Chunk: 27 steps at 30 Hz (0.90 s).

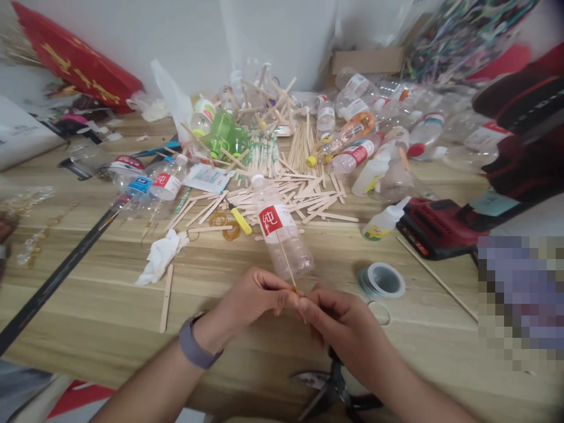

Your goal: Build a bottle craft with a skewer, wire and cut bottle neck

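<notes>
Your hands are both narrow: L hand [259,296] pinches the thin pale wooden stick [287,258], R hand [341,314] pinches it right beside, nr the lower end. Small amber rubber band [296,290] at the pinch pt; looks wrapped on stick, can't tell no. of turns. Stick is on your side of the clear plastic bottle w/ red-and-white label [291,235], upper part overlapping it in view; can't tell if touching.

Tips: use L as fixed anchor, work band w/ R only, so turns lie tight. Don't lever on stick, prob. snaps easily. Hold band tension, else it may spring off. Mind dark-handled metal cutter [337,379], nearer you than bottle. Spare loose amber rubber bands [231,231] left of bottle on light wooden counter [110,288].
</notes>
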Tool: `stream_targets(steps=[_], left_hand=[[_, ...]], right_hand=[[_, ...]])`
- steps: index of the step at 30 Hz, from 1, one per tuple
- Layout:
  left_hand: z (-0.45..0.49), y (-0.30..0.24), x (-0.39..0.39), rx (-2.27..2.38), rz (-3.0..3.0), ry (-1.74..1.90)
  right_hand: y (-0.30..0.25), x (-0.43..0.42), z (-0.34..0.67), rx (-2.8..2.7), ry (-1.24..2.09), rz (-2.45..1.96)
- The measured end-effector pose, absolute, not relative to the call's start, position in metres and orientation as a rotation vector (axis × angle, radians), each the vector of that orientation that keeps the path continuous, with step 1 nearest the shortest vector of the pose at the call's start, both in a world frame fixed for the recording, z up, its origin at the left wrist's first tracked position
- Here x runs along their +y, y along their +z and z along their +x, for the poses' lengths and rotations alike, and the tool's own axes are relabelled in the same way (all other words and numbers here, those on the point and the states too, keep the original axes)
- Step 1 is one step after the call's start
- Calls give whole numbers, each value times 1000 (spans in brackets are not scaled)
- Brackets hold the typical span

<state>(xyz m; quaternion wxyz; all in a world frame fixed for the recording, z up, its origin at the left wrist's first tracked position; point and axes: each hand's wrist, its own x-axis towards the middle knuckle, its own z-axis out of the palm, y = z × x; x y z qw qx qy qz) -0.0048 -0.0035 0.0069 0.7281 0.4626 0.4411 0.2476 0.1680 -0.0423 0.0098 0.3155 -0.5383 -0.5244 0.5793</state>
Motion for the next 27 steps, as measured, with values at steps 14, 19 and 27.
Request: stream_targets(steps=[14, 19, 27], left_hand=[[0, 12, -10, 785, 468, 523], [1, 13, -11, 725, 464, 446], [0, 13, -14, 765, 513, 492]], right_hand=[[8, -38, 162, -894, 1786, -1263], [8, -38, 161, -822, 1787, -1298], [3, -52, 159, -870, 1712, -1168]])
